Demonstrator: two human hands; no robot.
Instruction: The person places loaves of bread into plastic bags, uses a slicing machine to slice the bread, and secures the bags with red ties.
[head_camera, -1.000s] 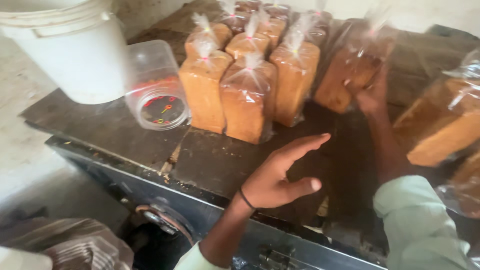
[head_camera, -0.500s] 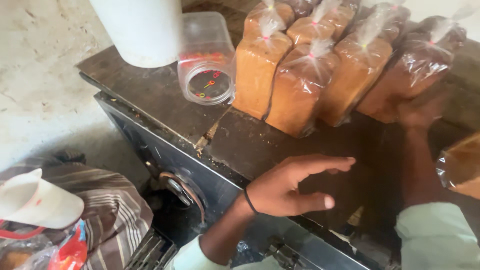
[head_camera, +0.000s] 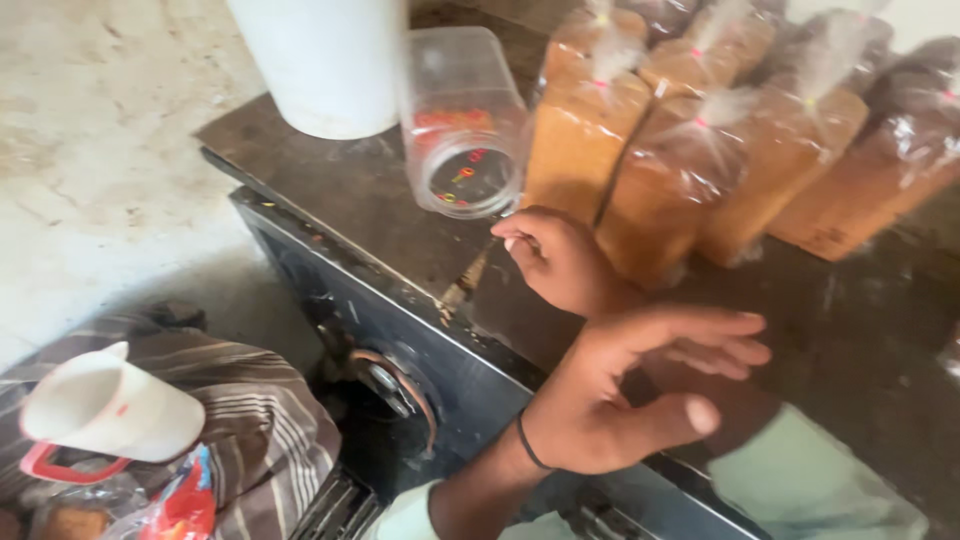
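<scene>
While the white jug (head_camera: 110, 408) and striped bag (head_camera: 250, 440) lie at lower left on the floor, the dark metal table (head_camera: 330, 190) carries a white bucket (head_camera: 325, 60), cut off at the top, and one clear plastic jar (head_camera: 462, 125) lying on its side. The right hand (head_camera: 560, 260), fingers curled and holding nothing, sits just below the jar mouth and beside the nearest bagged loaf (head_camera: 580, 140). The left hand (head_camera: 630, 390) hovers open, fingers spread, empty. About six bagged loaves are visible; the rear ones are blurred and cropped.
</scene>
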